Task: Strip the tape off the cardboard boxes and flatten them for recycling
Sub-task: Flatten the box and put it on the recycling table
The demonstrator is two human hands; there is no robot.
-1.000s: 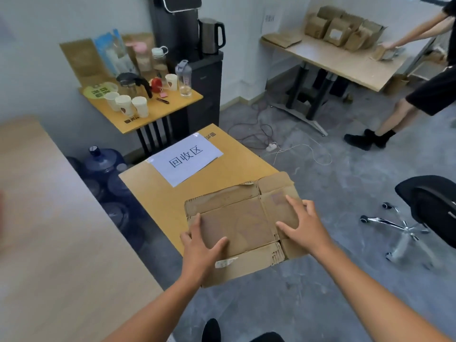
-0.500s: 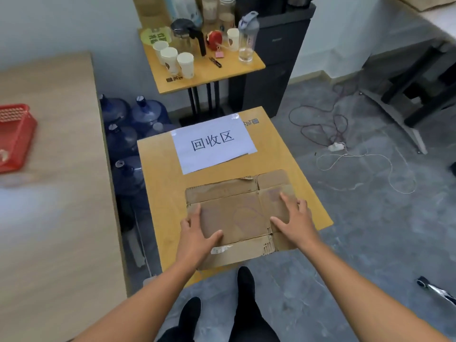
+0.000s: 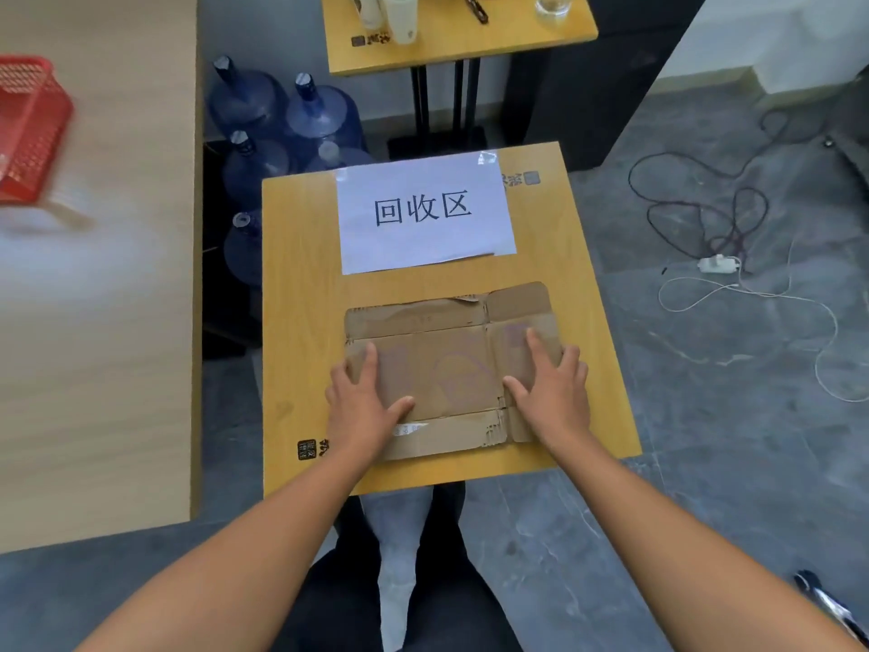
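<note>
Brown cardboard (image 3: 437, 369), white sign (image 3: 423, 214), red basket (image 3: 28, 129).

Both forearms reach forward, roughly parallel. The left hand (image 3: 364, 401) and right hand (image 3: 554, 387) lie palm-down, fingers straight and slightly spread, thumbs angled inward.

1. The box (image 3: 442, 369) is brown cardboard, matt and rough, with torn edges and wavy ribs showing at the near flap.
2. The table (image 3: 301, 322) is yellow wood, smooth with a soft shine.
3. The sign (image 3: 423, 214) is thin white paper, with shiny clear tape (image 3: 486, 157) at one corner.
4. The bottles (image 3: 324, 115) are blue see-through plastic.
5. The basket (image 3: 33, 124) is red plastic full of little holes.
6. The floor (image 3: 705, 416) is grey, smooth and stone-like.
</note>
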